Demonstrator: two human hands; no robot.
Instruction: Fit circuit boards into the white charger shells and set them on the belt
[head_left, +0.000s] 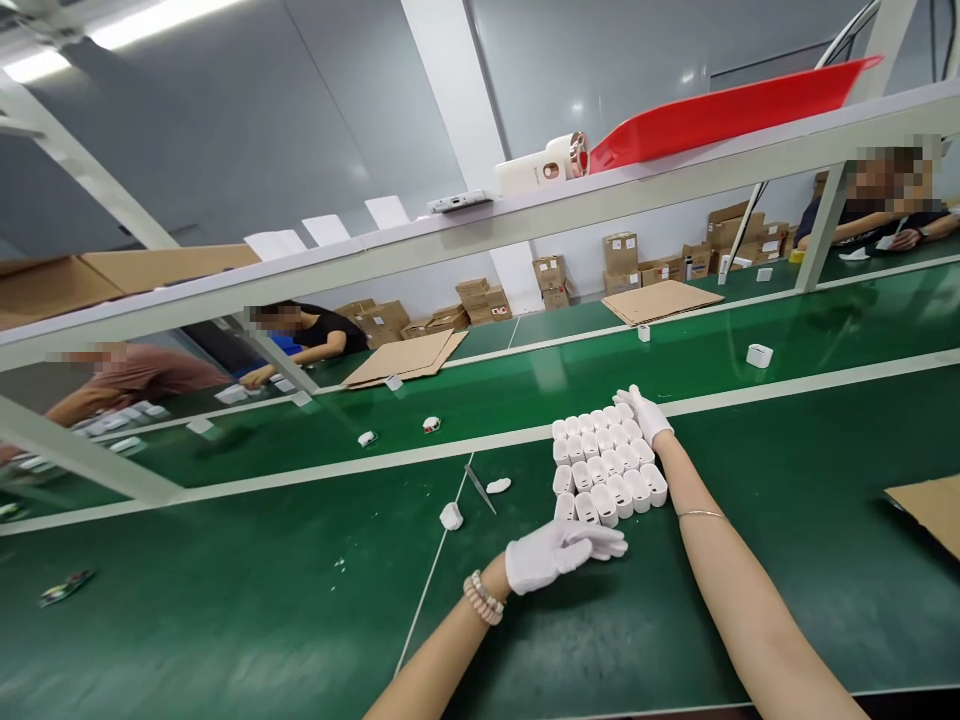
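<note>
With straight, unclosed fingers [601,540], partly hiding white cases' [610,462] near edge behind left hand [551,555], flanking far corner with right hand [646,412]; room rightward on worktop [810,500].

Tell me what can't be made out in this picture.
All in the head view:
- White housings: far sides hidden by the rows in front.
- Cardboard sheet at right: cut off by the edge.
- Cartons: print too small to read.
- Far-left item: too blurred to identify.

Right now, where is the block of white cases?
In the head view, the block stands right of centre on the green table, between the left hand, nearer, and the right hand, by its far right corner.
</note>
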